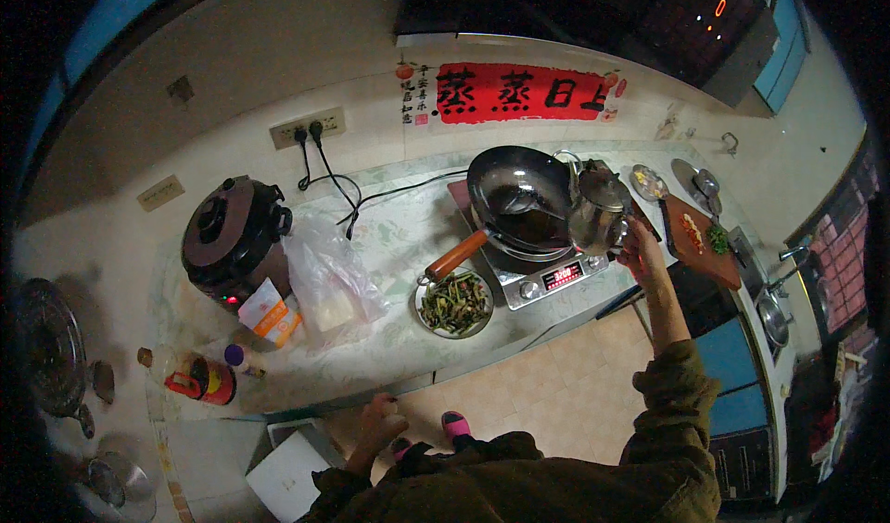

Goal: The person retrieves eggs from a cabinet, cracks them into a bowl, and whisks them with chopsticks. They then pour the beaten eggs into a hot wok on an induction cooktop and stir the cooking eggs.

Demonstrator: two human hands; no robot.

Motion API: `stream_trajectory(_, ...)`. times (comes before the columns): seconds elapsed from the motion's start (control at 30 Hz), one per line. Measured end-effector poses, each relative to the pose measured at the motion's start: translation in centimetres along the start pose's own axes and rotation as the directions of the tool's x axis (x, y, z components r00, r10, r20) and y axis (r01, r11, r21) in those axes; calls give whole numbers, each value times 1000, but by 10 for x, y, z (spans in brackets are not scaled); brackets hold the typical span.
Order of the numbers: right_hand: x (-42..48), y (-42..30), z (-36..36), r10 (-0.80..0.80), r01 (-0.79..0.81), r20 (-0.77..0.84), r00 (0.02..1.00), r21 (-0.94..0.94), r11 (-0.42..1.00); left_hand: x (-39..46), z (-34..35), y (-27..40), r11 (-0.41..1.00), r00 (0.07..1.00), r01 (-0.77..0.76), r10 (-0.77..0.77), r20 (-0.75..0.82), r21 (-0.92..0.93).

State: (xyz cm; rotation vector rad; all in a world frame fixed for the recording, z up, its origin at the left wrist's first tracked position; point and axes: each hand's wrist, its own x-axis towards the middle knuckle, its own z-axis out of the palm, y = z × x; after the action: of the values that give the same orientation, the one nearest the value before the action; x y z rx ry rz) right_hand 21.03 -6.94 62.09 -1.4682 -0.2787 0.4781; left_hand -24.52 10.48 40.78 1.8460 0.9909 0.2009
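My right hand (643,248) grips the handle of a lidded stainless-steel pot (589,224) with a looped metal fitting at its top. It leans over the right rim of a dark wok (511,182), with its spout side towards the wok. Dark, glossy liquid appears to lie in the wok's bottom. The wok sits on a lit induction cooker (532,288), its wooden handle (455,255) pointing to the front left. Below that handle stands a plate of cooked green vegetables (455,304). Low beside my body hangs my left hand (381,422), dim, its fingers loosely curled.
A pressure cooker (236,238), a clear plastic bag (330,286), an orange-and-white packet (271,314) and a red-capped bottle (205,380) occupy the counter's left. Rightward are a small dish (649,182) and a cutting board (702,245) with chopped red and green pieces. A white box (288,478) stands lower left.
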Motion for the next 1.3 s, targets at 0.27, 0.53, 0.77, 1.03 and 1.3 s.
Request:
stream_trajectory(0.27, -12, 18, 151, 0, -12, 34, 999, 350, 937, -13, -26, 27, 999, 1000, -19, 19, 2, 39)
stream_trajectory(0.53, -18, 97, 351, 55, -55, 9, 998, 349, 936, -29, -37, -47, 959, 924, -276, 284, -257, 69)
stream_trajectory(0.77, 18, 234, 404, -93, 119, -152, 984, 170, 978, -80, -84, -64, 975, 981, 114, -141, -132, -192)
stream_trajectory(1.03, 31, 289, 381, -232, 230, -122, 965, -31, 973, -108, -101, -91, 806, 890, 382, -452, -54, -453)
stream_trajectory(1.3, 15, 320, 373, -175, 175, 34, 984, -346, 922, -84, -101, -77, 826, 911, 341, -408, -58, -449)
